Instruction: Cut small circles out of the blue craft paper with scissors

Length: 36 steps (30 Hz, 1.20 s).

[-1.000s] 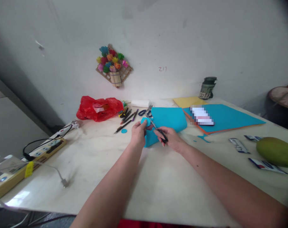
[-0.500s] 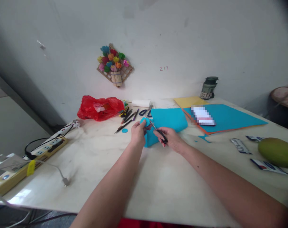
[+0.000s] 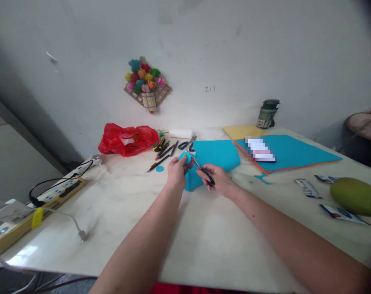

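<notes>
Between its thumb and fingers my left hand (image 3: 177, 169) pinches a small round of blue paper (image 3: 184, 157) near the middle of the table. My right hand (image 3: 215, 176) is closed round the dark handles of a pair of scissors (image 3: 207, 174), whose blades reach up and left to the paper's edge. A larger folded blue sheet (image 3: 217, 154) lies behind and under both hands, with one part hanging below the left hand. To the left, a cut blue disc (image 3: 160, 169) rests flat on the table. Whether the blades are parted is too small to tell.
Pens (image 3: 158, 163) and another pair of scissors (image 3: 183, 145) lie behind my left hand, beside a red plastic bag (image 3: 127, 139). At right are a phone (image 3: 260, 149) on blue sheets (image 3: 304, 153), blue scraps (image 3: 263, 179), wrappers (image 3: 307, 188) and a green mango-like fruit (image 3: 355, 196). A power strip (image 3: 58, 194) runs along the left.
The blue round in my left hand has turned slightly against the scissor blades. Both hands stay in nearly the same place, and the whole view has shifted a little.
</notes>
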{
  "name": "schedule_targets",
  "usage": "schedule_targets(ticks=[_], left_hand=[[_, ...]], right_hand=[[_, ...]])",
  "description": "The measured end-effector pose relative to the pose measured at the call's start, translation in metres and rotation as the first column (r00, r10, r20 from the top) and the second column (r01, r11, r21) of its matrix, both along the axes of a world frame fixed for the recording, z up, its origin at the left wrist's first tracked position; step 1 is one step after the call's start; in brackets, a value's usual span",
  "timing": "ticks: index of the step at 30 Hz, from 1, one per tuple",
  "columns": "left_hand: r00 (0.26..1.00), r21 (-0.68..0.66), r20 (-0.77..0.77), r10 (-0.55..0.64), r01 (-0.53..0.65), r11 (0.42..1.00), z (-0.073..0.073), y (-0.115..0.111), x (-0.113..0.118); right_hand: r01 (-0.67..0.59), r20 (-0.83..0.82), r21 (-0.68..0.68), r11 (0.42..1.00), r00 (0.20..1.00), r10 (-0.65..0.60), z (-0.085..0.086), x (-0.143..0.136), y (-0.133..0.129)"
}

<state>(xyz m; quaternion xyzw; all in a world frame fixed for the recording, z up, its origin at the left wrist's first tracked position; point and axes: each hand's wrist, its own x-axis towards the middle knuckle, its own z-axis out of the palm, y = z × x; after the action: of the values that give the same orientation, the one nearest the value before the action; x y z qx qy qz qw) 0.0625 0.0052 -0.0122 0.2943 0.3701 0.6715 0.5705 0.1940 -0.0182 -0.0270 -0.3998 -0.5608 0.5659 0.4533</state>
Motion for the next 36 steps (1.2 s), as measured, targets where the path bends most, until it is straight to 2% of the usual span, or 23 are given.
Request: schedule_targets(ticks=[9, 18, 28, 36], left_hand=[[0.999, 0.02, -0.035, -0.026, 0.027, 0.999, -0.002, -0.001, 0.002], [0.998, 0.03, -0.055, -0.026, 0.028, 0.999, -0.008, 0.002, 0.005], [0.998, 0.042, -0.061, -0.035, 0.037, 0.998, -0.005, 0.001, 0.003], [0.999, 0.027, -0.046, -0.026, 0.027, 0.999, -0.003, -0.001, 0.005]], right_hand=[[0.004, -0.053, -0.038, 0.999, 0.999, -0.006, -0.001, 0.001, 0.002], [0.017, -0.014, -0.044, 0.999, 1.0, -0.018, 0.011, 0.001, -0.006], [0.016, -0.041, -0.057, 0.998, 0.999, -0.019, 0.011, 0.002, -0.006], [0.014, -0.085, -0.038, 0.999, 0.996, -0.017, 0.003, 0.001, -0.001]])
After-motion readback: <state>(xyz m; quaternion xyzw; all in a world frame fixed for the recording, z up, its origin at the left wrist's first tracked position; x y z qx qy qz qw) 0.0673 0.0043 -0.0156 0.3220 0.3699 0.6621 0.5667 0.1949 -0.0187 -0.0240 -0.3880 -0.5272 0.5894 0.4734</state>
